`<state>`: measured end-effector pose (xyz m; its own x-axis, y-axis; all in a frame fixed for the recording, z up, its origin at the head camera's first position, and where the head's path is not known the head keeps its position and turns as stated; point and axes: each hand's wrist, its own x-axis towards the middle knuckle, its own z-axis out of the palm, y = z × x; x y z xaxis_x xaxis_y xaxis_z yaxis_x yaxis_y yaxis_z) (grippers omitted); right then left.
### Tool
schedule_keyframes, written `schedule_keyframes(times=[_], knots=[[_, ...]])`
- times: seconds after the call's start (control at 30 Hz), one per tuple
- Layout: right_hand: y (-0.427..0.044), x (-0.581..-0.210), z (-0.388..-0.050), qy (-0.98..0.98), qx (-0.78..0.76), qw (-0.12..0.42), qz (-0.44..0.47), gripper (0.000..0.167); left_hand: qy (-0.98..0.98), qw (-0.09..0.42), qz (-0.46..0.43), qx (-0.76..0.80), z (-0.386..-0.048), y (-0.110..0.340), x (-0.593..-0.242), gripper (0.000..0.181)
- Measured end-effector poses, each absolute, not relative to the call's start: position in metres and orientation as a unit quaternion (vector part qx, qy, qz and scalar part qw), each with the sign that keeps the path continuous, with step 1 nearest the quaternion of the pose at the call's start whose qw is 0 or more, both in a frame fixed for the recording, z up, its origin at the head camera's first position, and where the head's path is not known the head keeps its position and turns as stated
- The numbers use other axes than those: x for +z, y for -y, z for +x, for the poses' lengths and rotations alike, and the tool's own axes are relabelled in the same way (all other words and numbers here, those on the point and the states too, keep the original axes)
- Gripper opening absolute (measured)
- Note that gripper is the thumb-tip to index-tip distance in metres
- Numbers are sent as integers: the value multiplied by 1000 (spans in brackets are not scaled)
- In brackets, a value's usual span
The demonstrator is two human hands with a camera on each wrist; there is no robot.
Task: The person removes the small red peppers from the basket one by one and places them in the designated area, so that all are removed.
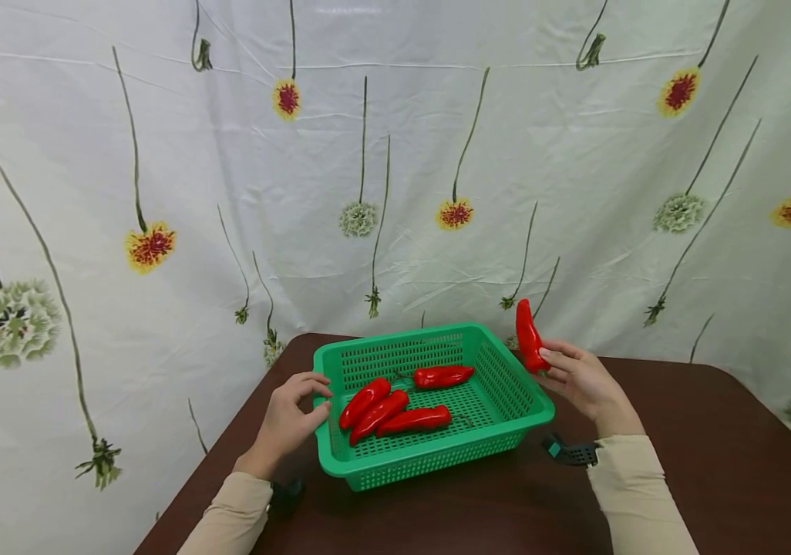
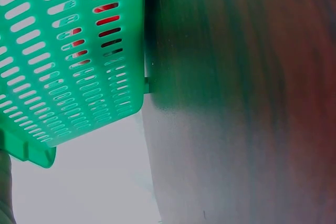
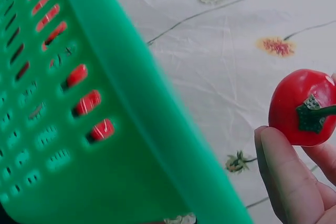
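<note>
In the head view my right hand [image 1: 583,379] pinches a long red pepper [image 1: 529,339] near its stem end, tip pointing up, just beyond the basket's right rim. The right wrist view shows that pepper's green stem [image 3: 311,113] facing the camera, with fingers [image 3: 286,171] against its side. A green perforated basket [image 1: 437,455] stands on the table with several red peppers [image 1: 412,420] lying in it. My left hand [image 1: 287,412] is at the basket's left rim, fingers bent loosely over it; whether they grip the rim I cannot tell.
The dark brown table [image 1: 680,432] extends to both sides of the basket and in front of it. Behind it hangs a pale cloth [image 1: 409,254] printed with flowers. In the left wrist view the basket's slotted wall [image 2: 68,61] rises beside the tabletop [image 2: 236,119].
</note>
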<state>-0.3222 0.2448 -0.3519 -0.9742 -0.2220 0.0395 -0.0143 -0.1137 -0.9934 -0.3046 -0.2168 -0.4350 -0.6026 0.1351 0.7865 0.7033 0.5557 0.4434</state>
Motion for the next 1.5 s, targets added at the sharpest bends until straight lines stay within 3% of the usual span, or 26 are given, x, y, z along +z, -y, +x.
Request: schedule_keyframes(times=[0.27,0.63,0.87,1.17,1.5], knots=[[-257,-370,-333,-666,-742,65,-47,39,810,354,-255,-392,-305,218,-436,15],[-272,-396,-340,-671,-739,60,3,48,810,354,-256,-391,-305,218,-437,15],[-278,-404,-341,-661,-747,58,36,30,814,349,-254,-389,-307,218,-439,14],[-279,-413,-340,-682,-727,46,68,71,810,354,-258,-391,-305,216,-436,17],[-283,-420,-340,-729,-680,27,80,66,813,353,-250,-389,-306,217,-436,19]])
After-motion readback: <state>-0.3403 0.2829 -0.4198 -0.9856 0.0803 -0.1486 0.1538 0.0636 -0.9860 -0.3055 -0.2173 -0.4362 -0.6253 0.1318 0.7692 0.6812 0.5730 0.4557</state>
